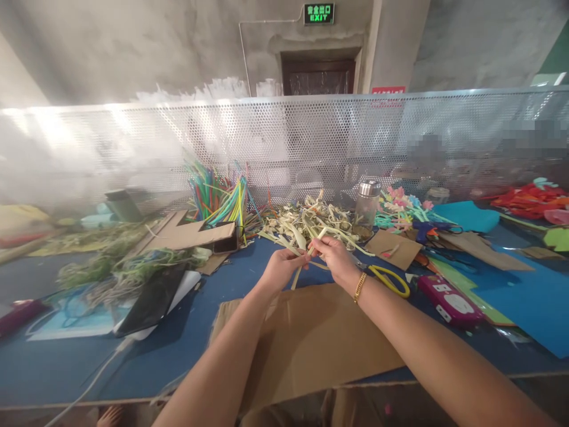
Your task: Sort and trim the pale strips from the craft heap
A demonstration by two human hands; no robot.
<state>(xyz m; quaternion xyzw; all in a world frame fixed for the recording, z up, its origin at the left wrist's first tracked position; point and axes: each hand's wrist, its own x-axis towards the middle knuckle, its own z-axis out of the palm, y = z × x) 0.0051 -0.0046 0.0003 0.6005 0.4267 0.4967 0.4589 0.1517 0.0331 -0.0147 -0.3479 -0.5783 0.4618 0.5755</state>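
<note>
Both my hands meet above the blue table (249,267), just in front of a heap of pale leaf strips (306,222). My left hand (281,268) and my right hand (334,258) are closed in a pinch on one pale leaf strip (297,274), which hangs down between them towards a sheet of brown cardboard (311,338). A gold bracelet (359,287) circles my right wrist.
Yellow-handled scissors (391,279) lie right of my hands, a pink box (448,301) beyond them. A glass jar (367,207), colourful sticks (220,198), folded cardboard (186,234), a dark tablet (151,299) and blue paper (533,302) crowd the table. Perforated metal screen (284,142) behind.
</note>
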